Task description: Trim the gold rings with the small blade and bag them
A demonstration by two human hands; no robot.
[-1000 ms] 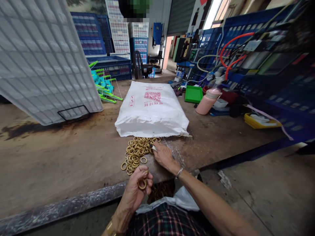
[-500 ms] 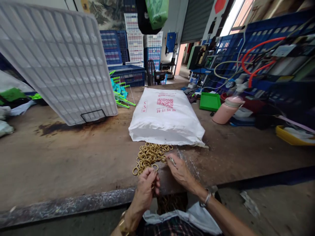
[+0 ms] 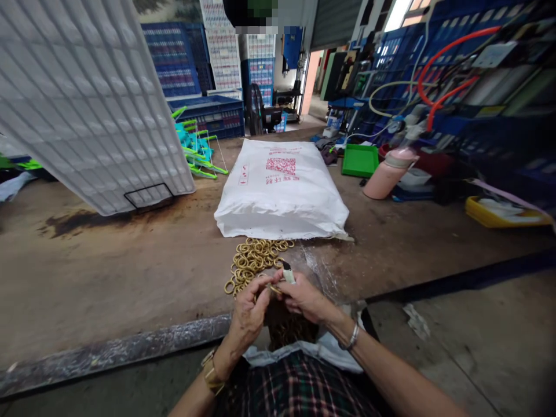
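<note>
My left hand is closed, its thumb and forefinger pinching a gold-coloured ring just off the table's front edge. My right hand meets it from the right, fingers wrapped round a small pale tool with a black tip; its exact kind does not show. The right fingertips also come up to the ring. Beyond both hands lies a heap of gold-coloured rings on the table. Under the hands, more rings lie in shadow in an open white bag at my lap.
A full white sack with red print lies behind the heap. To the left leans a large ribbed white plastic panel, with green plastic pieces beside it. A green tray, pink bottle and yellow tray stand right.
My right hand has left the heap's edge and come in to my left hand. A ring now shows between them, and the pale tool's black tip points up. The view has tilted down.
</note>
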